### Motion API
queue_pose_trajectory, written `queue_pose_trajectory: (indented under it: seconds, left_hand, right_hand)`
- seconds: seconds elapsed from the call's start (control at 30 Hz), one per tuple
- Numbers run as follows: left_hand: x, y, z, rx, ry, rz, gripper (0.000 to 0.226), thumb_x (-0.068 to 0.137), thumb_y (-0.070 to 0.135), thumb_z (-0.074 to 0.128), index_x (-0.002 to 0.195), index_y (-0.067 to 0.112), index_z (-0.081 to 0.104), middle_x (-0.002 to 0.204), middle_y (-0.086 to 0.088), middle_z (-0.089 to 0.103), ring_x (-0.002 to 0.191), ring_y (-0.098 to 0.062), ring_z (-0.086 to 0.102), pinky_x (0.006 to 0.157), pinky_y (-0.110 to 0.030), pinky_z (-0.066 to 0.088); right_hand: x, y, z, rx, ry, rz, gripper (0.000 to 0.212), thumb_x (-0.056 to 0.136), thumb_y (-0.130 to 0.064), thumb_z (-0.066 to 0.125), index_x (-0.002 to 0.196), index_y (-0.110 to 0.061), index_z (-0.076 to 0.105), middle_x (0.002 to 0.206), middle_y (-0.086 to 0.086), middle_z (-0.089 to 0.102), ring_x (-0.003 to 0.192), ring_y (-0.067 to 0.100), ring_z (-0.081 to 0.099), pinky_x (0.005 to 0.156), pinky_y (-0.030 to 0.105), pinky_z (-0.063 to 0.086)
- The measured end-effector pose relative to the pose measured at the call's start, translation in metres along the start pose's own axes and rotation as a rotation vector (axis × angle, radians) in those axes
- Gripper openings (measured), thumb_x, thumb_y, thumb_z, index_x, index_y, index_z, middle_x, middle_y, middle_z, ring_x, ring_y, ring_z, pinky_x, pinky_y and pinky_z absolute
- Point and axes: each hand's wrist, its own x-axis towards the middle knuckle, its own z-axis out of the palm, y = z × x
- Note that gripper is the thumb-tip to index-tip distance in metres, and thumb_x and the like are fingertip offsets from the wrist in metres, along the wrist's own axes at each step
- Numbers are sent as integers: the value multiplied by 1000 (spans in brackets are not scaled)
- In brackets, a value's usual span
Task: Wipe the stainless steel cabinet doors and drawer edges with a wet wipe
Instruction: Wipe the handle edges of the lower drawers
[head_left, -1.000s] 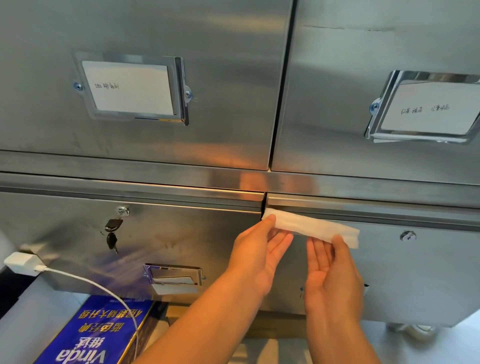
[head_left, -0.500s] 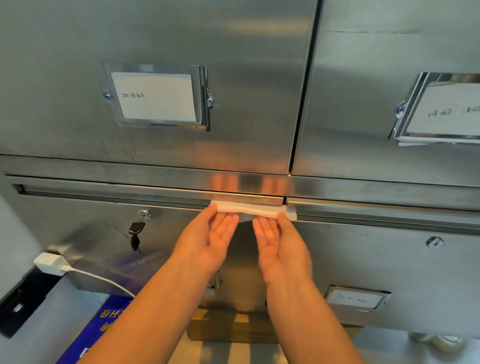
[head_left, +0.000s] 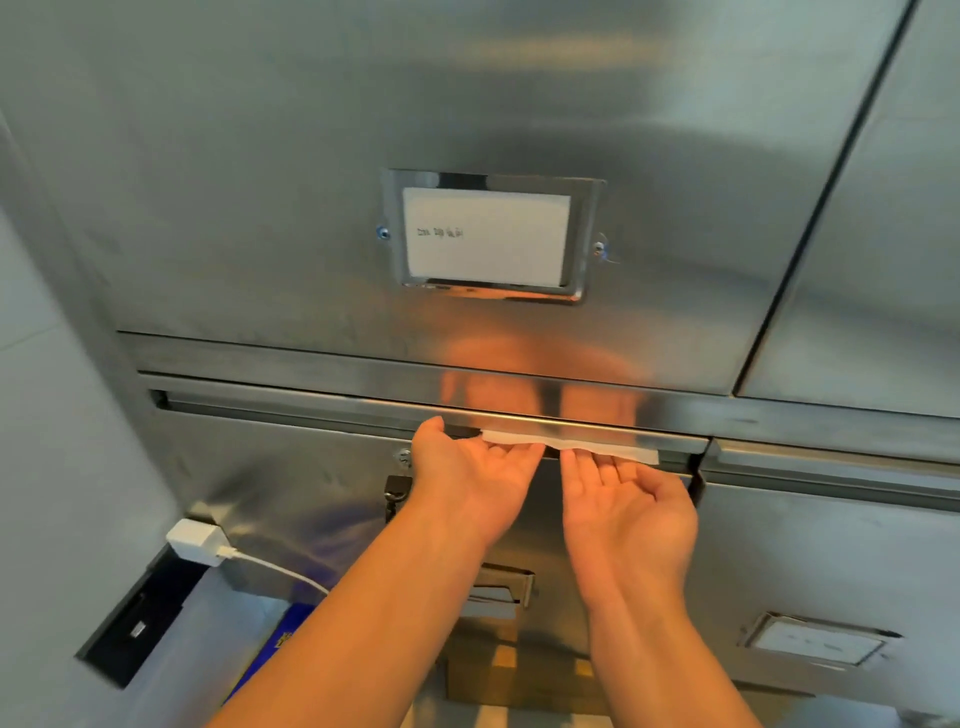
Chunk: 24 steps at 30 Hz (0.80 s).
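Observation:
A folded white wet wipe (head_left: 571, 444) lies stretched along the top edge of the lower left drawer (head_left: 311, 410) of the stainless steel cabinet. My left hand (head_left: 470, 483), palm up, presses the wipe's left end against the edge with straight fingers. My right hand (head_left: 631, 512), also palm up, presses the wipe's right part with its fingertips. The fingertips of both hands are partly hidden under the drawer lip. Above is a cabinet door (head_left: 260, 182) with a label holder (head_left: 488, 236).
A key (head_left: 397, 493) hangs from the drawer lock beside my left hand. A white charger (head_left: 195, 540) with a cable is plugged in at lower left. The right-hand lower drawer (head_left: 831, 545) and upper right door (head_left: 893, 260) adjoin. A blue box (head_left: 275, 644) lies below.
Both hands have slid the wipe leftward along the drawer edge, from the gap between the two drawers onto the left drawer. The view has shifted left too.

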Motion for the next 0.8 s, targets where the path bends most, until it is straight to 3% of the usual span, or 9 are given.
queue_pose_trajectory:
  seconds: [0.2, 0.4, 0.63, 0.8]
  left_hand:
    - [-7, 85, -28, 16, 26, 61, 63, 100, 44, 27, 133, -8, 41, 128, -30, 52, 120, -44, 47, 102, -52, 34]
    - [-23, 169, -57, -44, -4, 130, 68, 99, 45, 21, 129, -14, 40, 125, -36, 51, 120, -47, 46, 101, -54, 33]
    - [-31, 240, -84, -151, -19, 247, 66, 100, 41, 20, 125, -16, 40, 124, -38, 50, 121, -49, 43, 105, -56, 30]
    - [-35, 266, -93, -197, -56, 322, 62, 100, 37, 20, 132, -15, 36, 126, -38, 48, 123, -49, 42, 108, -54, 27]
  right_hand:
    - [-6, 79, 19, -43, -10, 95, 36, 94, -13, 29, 116, -3, 56, 123, 16, 60, 119, 33, 52, 108, 47, 34]
    - [-13, 164, 37, -88, -51, 188, 39, 96, -12, 29, 126, -3, 53, 121, 15, 63, 113, 30, 58, 98, 43, 43]
    - [-20, 241, 56, -59, -112, 298, 31, 91, -6, 29, 97, -7, 59, 116, 15, 66, 111, 28, 60, 105, 44, 40]
    - [-23, 275, 59, -130, -132, 344, 38, 94, -7, 29, 113, -5, 62, 119, 11, 65, 113, 24, 60, 106, 41, 39]
